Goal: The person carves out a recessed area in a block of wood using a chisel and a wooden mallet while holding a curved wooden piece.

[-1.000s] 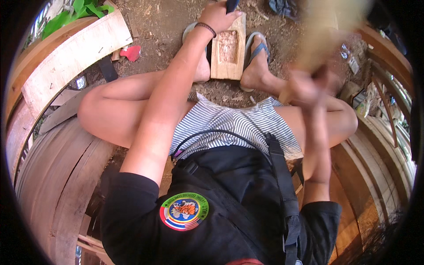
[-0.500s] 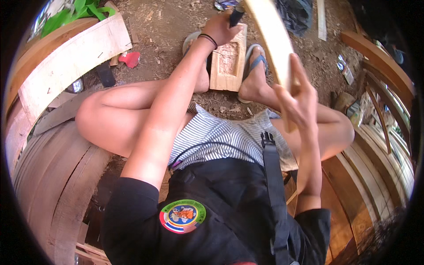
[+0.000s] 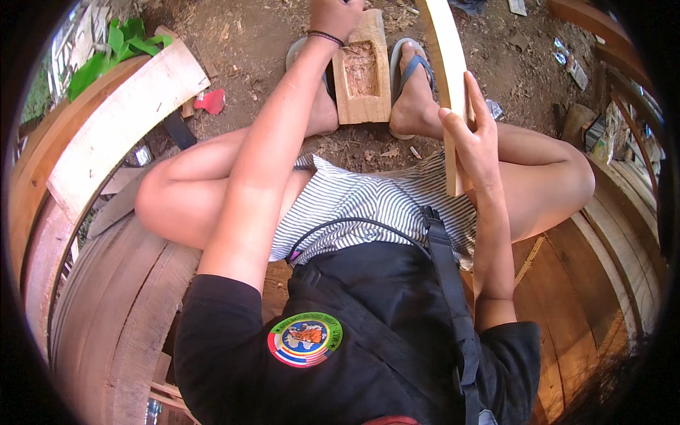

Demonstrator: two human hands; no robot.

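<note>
My left hand (image 3: 334, 17) is at the top edge of the view, partly cut off, with its fingers closed around a black tool handle that hardly shows now. Between my feet lies a thick wooden block (image 3: 363, 110), its upper face hollowed into a rough rectangular recess holding wood chips. My left hand is just beyond the block's near part, at its left side. On the right, my right hand (image 3: 476, 145) grips the near end of a long pale wooden bar (image 3: 448, 60), index finger stretched along it. The bar's far end runs out of view.
Sandalled feet (image 3: 416, 78) flank the block on a dirt floor (image 3: 258, 57) scattered with chips. Planks (image 3: 127, 124) stand at the left, near green leaves (image 3: 117, 49) and a red scrap (image 3: 210, 101). More timber (image 3: 623, 205) and litter lie at the right.
My left hand has moved up toward the top edge, taking the black handle mostly out of view. The wooden bar has become more upright and less blurred. The view has shifted slightly.
</note>
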